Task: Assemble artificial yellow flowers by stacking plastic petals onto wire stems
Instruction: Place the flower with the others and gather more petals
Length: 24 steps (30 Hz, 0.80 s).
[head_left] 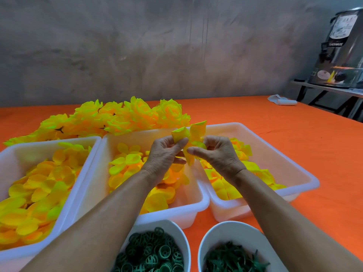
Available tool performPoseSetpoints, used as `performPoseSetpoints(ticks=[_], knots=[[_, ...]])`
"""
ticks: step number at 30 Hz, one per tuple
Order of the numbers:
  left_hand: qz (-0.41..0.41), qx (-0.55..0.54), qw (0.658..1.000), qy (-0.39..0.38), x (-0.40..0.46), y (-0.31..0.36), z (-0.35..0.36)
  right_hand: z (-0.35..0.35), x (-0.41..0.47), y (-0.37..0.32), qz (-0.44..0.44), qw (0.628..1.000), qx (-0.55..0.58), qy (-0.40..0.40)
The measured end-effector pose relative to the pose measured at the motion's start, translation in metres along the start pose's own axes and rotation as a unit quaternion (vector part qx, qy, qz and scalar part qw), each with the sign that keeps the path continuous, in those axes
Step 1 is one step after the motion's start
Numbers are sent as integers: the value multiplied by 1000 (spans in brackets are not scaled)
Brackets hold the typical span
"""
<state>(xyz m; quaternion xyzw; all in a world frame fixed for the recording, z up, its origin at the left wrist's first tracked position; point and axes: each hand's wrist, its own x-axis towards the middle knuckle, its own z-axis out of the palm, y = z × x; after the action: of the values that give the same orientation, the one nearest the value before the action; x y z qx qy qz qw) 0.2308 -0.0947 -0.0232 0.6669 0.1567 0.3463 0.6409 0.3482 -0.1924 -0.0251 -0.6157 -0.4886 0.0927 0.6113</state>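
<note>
At frame centre, the left hand [165, 152] pinches a bud [179, 134]; the right hand [214, 152] pinches a petal [197, 134]. Keep both grips firm and centre the petal's hole before pushing.

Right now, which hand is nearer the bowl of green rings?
Left. The left hand is above the middle tray, almost straight beyond the bowl of green rings. The right hand is further right, more in line with the other bowl.

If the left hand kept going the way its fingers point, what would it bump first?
Probably the petal piece that the left hand already pinches, then the right hand just beyond; depth is hard to judge.
</note>
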Motion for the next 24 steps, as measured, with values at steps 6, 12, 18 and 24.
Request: performPoseSetpoints(ticks=[6, 12, 18, 24], knots=[[10, 21, 1000, -12, -1, -1, 0, -1, 1, 0, -30, 995, -83, 55], [37, 79, 996, -15, -2, -1, 2, -1, 1, 0, -8, 998, -55, 27], [74, 127, 989, 5, -2, -2, 3, 0, -1, -3, -8, 1000, 15, 22], [83, 148, 981, 94, 2, 2, -1, -11, 3, -2, 5, 987, 60, 147]])
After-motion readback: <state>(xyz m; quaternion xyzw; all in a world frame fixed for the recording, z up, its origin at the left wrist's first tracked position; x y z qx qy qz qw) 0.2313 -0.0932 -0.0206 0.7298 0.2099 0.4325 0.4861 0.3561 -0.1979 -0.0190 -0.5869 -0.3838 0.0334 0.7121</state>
